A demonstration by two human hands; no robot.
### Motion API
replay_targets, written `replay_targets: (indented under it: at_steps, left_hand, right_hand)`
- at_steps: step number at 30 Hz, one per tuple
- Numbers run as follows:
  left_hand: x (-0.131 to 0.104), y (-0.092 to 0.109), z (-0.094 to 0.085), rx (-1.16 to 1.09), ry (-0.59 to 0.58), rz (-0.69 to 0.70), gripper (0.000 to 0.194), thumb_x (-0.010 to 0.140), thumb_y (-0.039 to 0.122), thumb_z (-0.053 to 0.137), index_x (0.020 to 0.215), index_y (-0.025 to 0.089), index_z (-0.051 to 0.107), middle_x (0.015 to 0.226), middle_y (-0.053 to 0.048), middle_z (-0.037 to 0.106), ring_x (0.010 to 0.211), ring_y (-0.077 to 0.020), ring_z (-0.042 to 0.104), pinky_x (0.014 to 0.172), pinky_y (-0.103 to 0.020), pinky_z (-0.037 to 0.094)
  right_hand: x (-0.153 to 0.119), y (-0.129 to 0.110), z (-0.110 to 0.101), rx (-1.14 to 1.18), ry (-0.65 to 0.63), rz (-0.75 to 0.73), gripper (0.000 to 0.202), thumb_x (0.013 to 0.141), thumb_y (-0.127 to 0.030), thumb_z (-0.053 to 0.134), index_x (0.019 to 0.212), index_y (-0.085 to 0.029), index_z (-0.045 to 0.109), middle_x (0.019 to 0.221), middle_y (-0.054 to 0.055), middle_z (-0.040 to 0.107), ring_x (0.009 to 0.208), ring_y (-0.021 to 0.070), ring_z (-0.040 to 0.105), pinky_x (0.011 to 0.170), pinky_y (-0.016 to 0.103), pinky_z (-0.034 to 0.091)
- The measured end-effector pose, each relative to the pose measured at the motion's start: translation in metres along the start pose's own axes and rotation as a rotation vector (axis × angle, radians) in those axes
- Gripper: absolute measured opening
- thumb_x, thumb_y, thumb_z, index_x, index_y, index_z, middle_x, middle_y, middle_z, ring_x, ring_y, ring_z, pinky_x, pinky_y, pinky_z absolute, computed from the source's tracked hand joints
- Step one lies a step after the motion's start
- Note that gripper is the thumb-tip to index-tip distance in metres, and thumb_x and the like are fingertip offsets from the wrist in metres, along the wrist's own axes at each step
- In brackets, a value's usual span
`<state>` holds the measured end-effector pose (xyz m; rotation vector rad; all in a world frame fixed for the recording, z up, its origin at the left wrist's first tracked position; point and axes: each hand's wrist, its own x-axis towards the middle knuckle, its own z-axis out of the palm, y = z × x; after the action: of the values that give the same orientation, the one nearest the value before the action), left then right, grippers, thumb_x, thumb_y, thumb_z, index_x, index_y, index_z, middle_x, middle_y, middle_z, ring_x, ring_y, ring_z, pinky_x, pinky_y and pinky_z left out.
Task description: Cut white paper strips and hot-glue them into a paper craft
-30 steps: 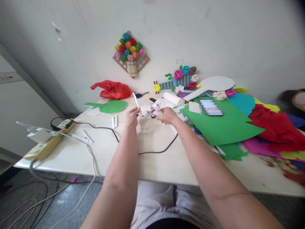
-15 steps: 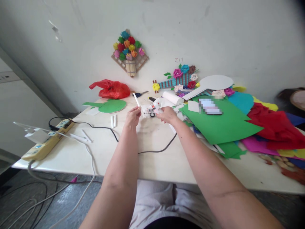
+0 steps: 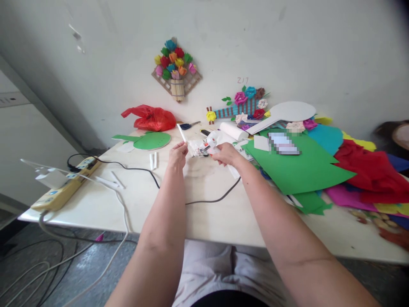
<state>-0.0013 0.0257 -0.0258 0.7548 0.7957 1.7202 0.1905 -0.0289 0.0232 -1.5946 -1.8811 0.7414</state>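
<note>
Between the pinched fingers of my left hand (image 3: 178, 156) is a thin white paper stick (image 3: 181, 132), tilted up and away from me. My right hand (image 3: 226, 155) is closed round a whitish glue gun (image 3: 211, 140) with a red part near the fingers. Its front points left, toward the stick; I cannot tell whether they touch. A black cord (image 3: 211, 201) runs below both hands. Crumpled clear plastic and small bits (image 3: 200, 149) lie between the hands, partly hidden. Two short white paper sticks (image 3: 154, 161) rest on the table left of my left hand.
Left are a yellow power strip (image 3: 60, 194), a green paddle-shaped cutout (image 3: 151, 140) and a red plastic bag (image 3: 155, 118). Dark-handled scissors (image 3: 188, 125) and a white roll (image 3: 233, 131) lie behind. Right, green sheets (image 3: 300, 170) carry a phone (image 3: 283, 143); red fabric (image 3: 367, 170) lies beyond.
The view has shifted slightly. Both hands keep their grips, and the glue gun and paper stick stay close together with little visible movement.
</note>
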Motion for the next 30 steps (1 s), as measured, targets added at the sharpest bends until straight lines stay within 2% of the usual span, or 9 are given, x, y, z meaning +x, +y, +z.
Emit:
replay_targets:
  at_steps: [5,12,17,24,27,30]
  left_hand:
    - [-0.003,0.003,0.000,-0.036,-0.036,-0.024,0.014,0.058,0.011,0.070,0.067,0.014,0.061,0.064,0.001,0.058,0.054,-0.0055,0.049,0.063,-0.023,0.040]
    - [-0.005,0.000,0.005,0.016,-0.039,-0.024,0.015,0.057,0.014,0.072,0.066,0.014,0.061,0.060,0.001,0.056,0.055,-0.0073,0.051,0.062,-0.023,0.040]
    - [-0.001,-0.004,0.004,0.061,0.014,-0.018,0.017,0.053,0.014,0.073,0.066,0.013,0.062,0.059,0.001,0.057,0.053,-0.0068,0.051,0.057,-0.022,0.038]
    - [0.002,-0.004,0.001,0.119,0.136,0.013,0.018,0.052,0.014,0.073,0.065,0.015,0.060,0.057,0.002,0.055,0.052,-0.0063,0.051,0.057,-0.022,0.038]
    - [0.003,-0.003,0.000,0.119,0.163,0.012,0.017,0.053,0.014,0.073,0.064,0.015,0.059,0.055,0.004,0.053,0.049,-0.0051,0.048,0.056,-0.022,0.038]
    - [0.003,-0.003,-0.002,0.072,0.130,-0.045,0.016,0.055,0.013,0.072,0.064,0.015,0.059,0.053,0.003,0.052,0.047,-0.0050,0.046,0.054,-0.021,0.038]
  right_hand:
    - [0.002,0.006,-0.009,0.053,0.052,0.038,0.016,0.061,-0.020,0.058,0.073,-0.012,0.065,0.048,0.001,0.059,0.038,0.0096,0.051,0.038,0.017,0.041]
    - [0.003,0.001,0.002,-0.065,0.052,0.026,0.021,0.064,-0.024,0.058,0.081,-0.015,0.068,0.051,0.001,0.062,0.040,0.0113,0.055,0.042,0.019,0.041]
    - [-0.002,-0.007,0.004,-0.231,0.059,-0.055,0.023,0.067,-0.029,0.059,0.083,-0.017,0.069,0.055,0.003,0.064,0.053,0.0149,0.061,0.050,0.020,0.041]
    - [-0.008,-0.013,0.000,-0.401,0.115,-0.160,0.026,0.067,-0.037,0.060,0.083,-0.019,0.071,0.071,0.007,0.069,0.075,0.0204,0.064,0.059,0.022,0.040]
    - [-0.008,-0.012,-0.007,-0.330,0.099,-0.148,0.026,0.067,-0.037,0.061,0.082,-0.018,0.070,0.065,0.006,0.067,0.067,0.0184,0.063,0.055,0.020,0.040]
    - [-0.006,-0.006,-0.014,-0.128,0.100,-0.058,0.023,0.066,-0.031,0.062,0.079,-0.014,0.068,0.051,0.002,0.061,0.050,0.0141,0.058,0.047,0.019,0.038]
